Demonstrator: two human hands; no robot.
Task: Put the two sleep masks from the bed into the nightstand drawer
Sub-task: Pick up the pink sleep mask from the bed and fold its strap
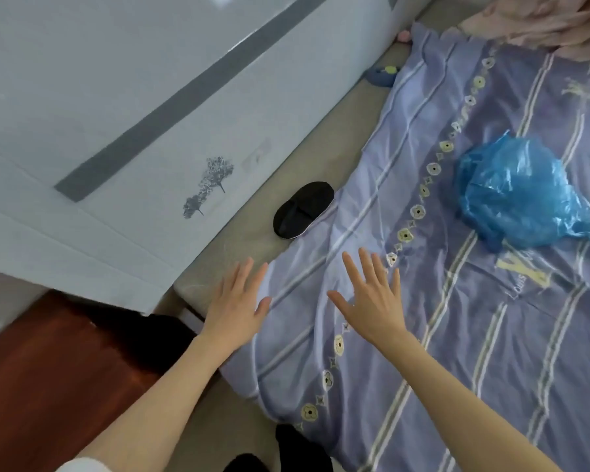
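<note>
i have both hands out over the near edge of the bed, palms down and empty. my left hand (237, 301) is flat with the fingers spread a little, sitting over the line where the purple striped sheet (423, 335) meets the bare beige mattress edge (249, 233). my right hand (372, 294) is just beside it, fully over the sheet, fingers fanned wide and thumb out to the side; neither hand pinches or holds anything, and i cannot tell whether they touch the fabric or hover just above it. one black sleep mask (302, 209) lies ahead of my left hand, well clear of the fingertips, half on the mattress edge and half on the border of the sheet, close to the pale headboard panel (116, 114) with its grey stripe and small tree print. only that one mask is clearly visible. farther right on the sheet sits a crumpled blue plastic bag (515, 189), apart from both hands. pink cloth (542, 22) is bunched at the top right corner of the bed. a reddish-brown wooden surface (48, 369) shows at lower left, beside my left forearm.
</note>
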